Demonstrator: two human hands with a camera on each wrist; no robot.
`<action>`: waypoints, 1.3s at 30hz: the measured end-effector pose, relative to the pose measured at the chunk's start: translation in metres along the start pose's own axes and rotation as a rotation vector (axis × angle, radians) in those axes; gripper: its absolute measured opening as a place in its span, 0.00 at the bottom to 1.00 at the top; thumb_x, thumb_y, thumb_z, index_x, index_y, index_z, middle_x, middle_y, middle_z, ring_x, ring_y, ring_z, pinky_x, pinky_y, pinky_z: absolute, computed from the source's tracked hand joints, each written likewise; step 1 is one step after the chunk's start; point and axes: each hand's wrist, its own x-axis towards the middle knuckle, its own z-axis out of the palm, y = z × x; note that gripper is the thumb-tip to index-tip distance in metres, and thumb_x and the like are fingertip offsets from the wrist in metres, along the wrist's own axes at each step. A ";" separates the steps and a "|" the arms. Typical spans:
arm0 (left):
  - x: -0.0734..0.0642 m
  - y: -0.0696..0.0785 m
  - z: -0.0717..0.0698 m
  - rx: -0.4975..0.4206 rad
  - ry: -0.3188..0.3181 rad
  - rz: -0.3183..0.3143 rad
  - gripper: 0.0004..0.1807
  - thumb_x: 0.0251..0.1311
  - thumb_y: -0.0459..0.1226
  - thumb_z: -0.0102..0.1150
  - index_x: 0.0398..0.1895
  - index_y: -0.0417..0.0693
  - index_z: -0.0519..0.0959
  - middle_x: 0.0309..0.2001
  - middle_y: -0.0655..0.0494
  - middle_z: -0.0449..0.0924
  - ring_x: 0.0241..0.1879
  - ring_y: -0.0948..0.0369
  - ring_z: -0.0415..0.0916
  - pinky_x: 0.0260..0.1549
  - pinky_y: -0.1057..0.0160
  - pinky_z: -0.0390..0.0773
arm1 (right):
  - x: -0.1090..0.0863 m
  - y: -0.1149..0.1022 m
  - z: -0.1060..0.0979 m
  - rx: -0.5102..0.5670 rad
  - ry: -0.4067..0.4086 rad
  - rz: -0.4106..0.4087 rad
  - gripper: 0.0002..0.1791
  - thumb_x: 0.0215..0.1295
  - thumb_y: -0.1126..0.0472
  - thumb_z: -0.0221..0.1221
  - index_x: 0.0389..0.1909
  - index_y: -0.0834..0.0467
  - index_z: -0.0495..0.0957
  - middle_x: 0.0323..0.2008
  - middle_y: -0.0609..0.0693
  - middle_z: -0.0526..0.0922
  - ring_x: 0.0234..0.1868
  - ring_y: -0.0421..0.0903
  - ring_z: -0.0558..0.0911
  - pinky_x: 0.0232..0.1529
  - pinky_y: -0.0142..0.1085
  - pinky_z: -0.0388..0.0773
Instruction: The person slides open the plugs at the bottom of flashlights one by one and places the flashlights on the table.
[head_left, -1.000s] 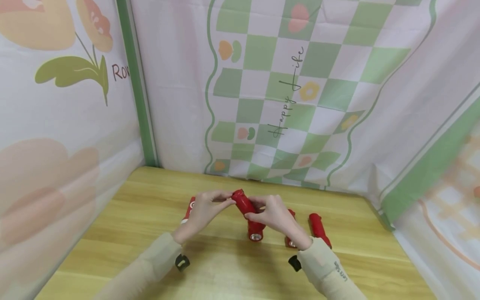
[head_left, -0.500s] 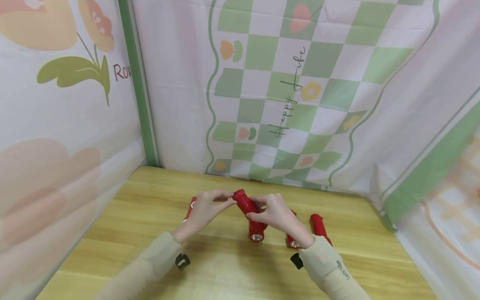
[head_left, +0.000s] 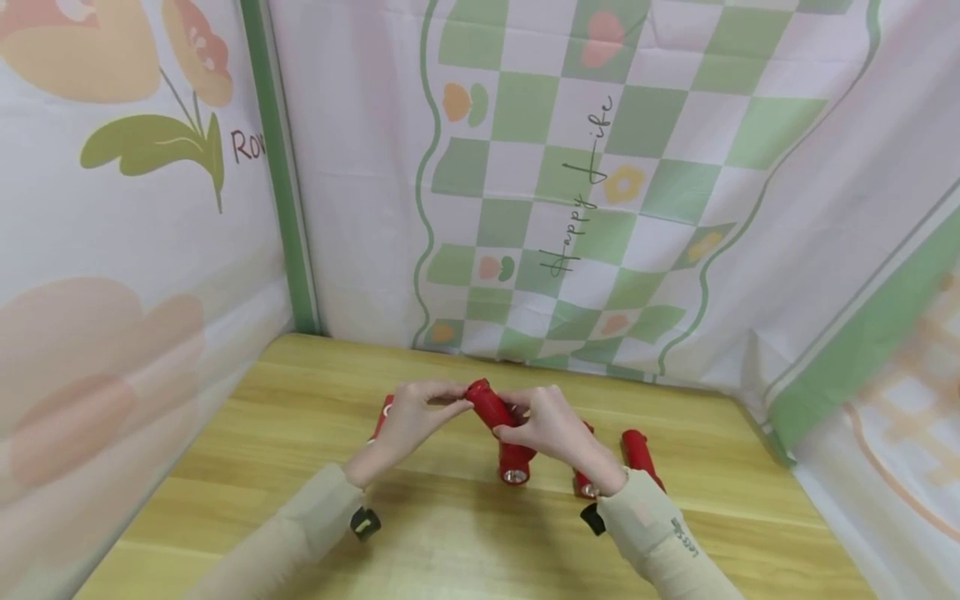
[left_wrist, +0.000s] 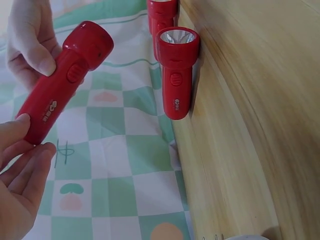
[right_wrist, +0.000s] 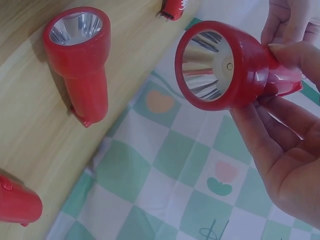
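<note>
Both hands hold a red flashlight [head_left: 489,404] above the wooden table. My left hand [head_left: 405,425] pinches its tail end between thumb and fingertips. With thumb and fingers, my right hand [head_left: 551,429] grips the body just behind the wide head. The lens [right_wrist: 207,70] faces the right wrist camera, showing a silver reflector and a small bulb. In the left wrist view, the slide switch [left_wrist: 76,73] and pale lettering show on the body. A second red flashlight [left_wrist: 176,75] lies on the table, and a third flashlight [head_left: 640,454] lies further right, partly hidden by the right forearm.
The wooden table [head_left: 300,450] backs onto a wall cloth [head_left: 510,225] with green and white checks. Behind the left hand lies a red item [head_left: 384,417] with white print, partly covered. Patterned cloth [head_left: 135,333] also hangs at the left and right sides.
The camera view has shifted very slightly. Both hands keep the same hold on the flashlight, with no other visible movement.
</note>
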 end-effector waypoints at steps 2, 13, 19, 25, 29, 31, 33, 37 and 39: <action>0.000 0.000 0.000 0.007 -0.005 0.014 0.11 0.56 0.34 0.70 0.41 0.40 0.87 0.40 0.46 0.89 0.38 0.55 0.88 0.40 0.70 0.86 | 0.000 0.000 0.000 -0.002 -0.001 0.005 0.18 0.57 0.63 0.68 0.50 0.57 0.84 0.33 0.52 0.90 0.31 0.39 0.86 0.23 0.23 0.80; 0.002 0.004 -0.002 0.061 -0.030 0.043 0.14 0.56 0.34 0.70 0.46 0.41 0.86 0.41 0.47 0.89 0.39 0.57 0.88 0.41 0.70 0.86 | -0.001 -0.002 0.000 -0.001 0.018 -0.007 0.17 0.57 0.63 0.67 0.49 0.56 0.84 0.33 0.52 0.90 0.32 0.40 0.87 0.27 0.24 0.81; 0.003 0.005 -0.002 0.095 -0.016 0.092 0.13 0.56 0.35 0.70 0.45 0.40 0.86 0.40 0.48 0.88 0.37 0.58 0.87 0.39 0.70 0.86 | -0.001 0.000 0.000 0.019 0.013 -0.012 0.16 0.58 0.63 0.67 0.49 0.55 0.84 0.33 0.52 0.90 0.33 0.41 0.88 0.28 0.24 0.82; 0.004 0.006 -0.001 0.124 0.029 0.116 0.13 0.54 0.37 0.72 0.42 0.41 0.88 0.41 0.47 0.89 0.38 0.57 0.88 0.39 0.67 0.87 | -0.001 0.000 0.000 0.050 0.006 -0.006 0.19 0.58 0.62 0.68 0.52 0.57 0.84 0.36 0.53 0.90 0.35 0.42 0.88 0.29 0.25 0.83; 0.003 0.006 0.000 0.130 0.062 0.118 0.13 0.52 0.37 0.73 0.41 0.42 0.88 0.43 0.47 0.89 0.42 0.55 0.88 0.42 0.62 0.87 | -0.001 0.000 -0.001 0.068 -0.003 0.013 0.21 0.58 0.62 0.68 0.53 0.58 0.83 0.36 0.54 0.90 0.35 0.41 0.88 0.30 0.26 0.84; 0.002 0.006 0.000 0.119 0.078 0.110 0.13 0.52 0.38 0.73 0.40 0.42 0.88 0.43 0.48 0.89 0.43 0.55 0.88 0.44 0.61 0.87 | -0.001 0.000 -0.001 0.070 -0.005 0.020 0.21 0.58 0.61 0.68 0.54 0.58 0.83 0.36 0.53 0.90 0.35 0.40 0.88 0.30 0.27 0.84; 0.002 0.006 0.001 0.094 0.089 0.098 0.12 0.51 0.37 0.74 0.39 0.42 0.89 0.42 0.48 0.89 0.43 0.55 0.88 0.43 0.60 0.87 | -0.001 -0.001 -0.001 0.066 -0.004 0.022 0.21 0.58 0.61 0.68 0.54 0.57 0.82 0.36 0.53 0.90 0.35 0.40 0.88 0.30 0.27 0.84; 0.002 0.006 0.000 0.037 0.083 0.070 0.12 0.52 0.37 0.73 0.40 0.42 0.88 0.43 0.48 0.89 0.43 0.55 0.88 0.42 0.64 0.87 | -0.001 -0.002 -0.002 0.046 0.003 0.007 0.21 0.58 0.61 0.68 0.54 0.57 0.83 0.35 0.53 0.90 0.34 0.41 0.88 0.30 0.26 0.84; 0.002 0.007 0.000 0.018 0.076 0.070 0.12 0.53 0.36 0.72 0.41 0.42 0.88 0.44 0.47 0.89 0.42 0.54 0.88 0.41 0.65 0.87 | -0.001 -0.002 -0.002 0.035 0.008 -0.010 0.20 0.58 0.62 0.68 0.53 0.57 0.83 0.35 0.53 0.90 0.34 0.41 0.88 0.31 0.26 0.84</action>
